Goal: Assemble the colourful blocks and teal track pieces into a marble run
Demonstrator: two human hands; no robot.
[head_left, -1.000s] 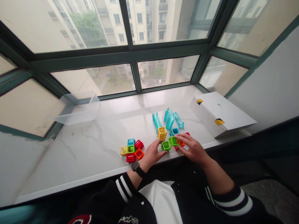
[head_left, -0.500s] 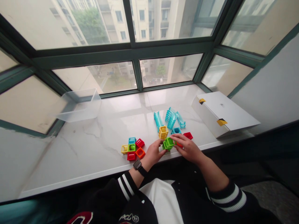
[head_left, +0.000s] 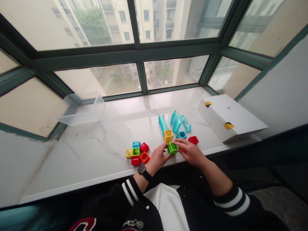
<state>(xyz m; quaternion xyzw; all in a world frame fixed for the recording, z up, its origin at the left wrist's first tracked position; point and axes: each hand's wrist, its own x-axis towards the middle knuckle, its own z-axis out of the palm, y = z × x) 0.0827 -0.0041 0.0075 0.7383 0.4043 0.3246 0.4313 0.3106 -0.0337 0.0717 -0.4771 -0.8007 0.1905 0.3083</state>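
A green toy block (head_left: 172, 148) with open sides is held between my two hands near the front of the sill. My left hand (head_left: 158, 157) grips it from the left, thumb in front. My right hand (head_left: 191, 152) closes on its right side with the fingertips. Just behind it stands a yellow block (head_left: 168, 136), touching or close to a clear blue track piece (head_left: 163, 124). An orange-red block under my right hand is mostly hidden. To the right lies a red block (head_left: 193, 140), and behind my right fingers a blue block (head_left: 181, 134).
Several joined or touching blocks (head_left: 136, 152) lie left of my left hand. A curved blue track piece (head_left: 176, 121) and a smaller one (head_left: 186, 123) lie behind. A clear plastic bin (head_left: 83, 110) stands back left, a white box (head_left: 232, 117) at right. The sill's front edge (head_left: 96, 182) is close.
The upper part of the green piece has turned and settled lower, now looking upright. My right hand has shifted slightly left, baring more of the red block.
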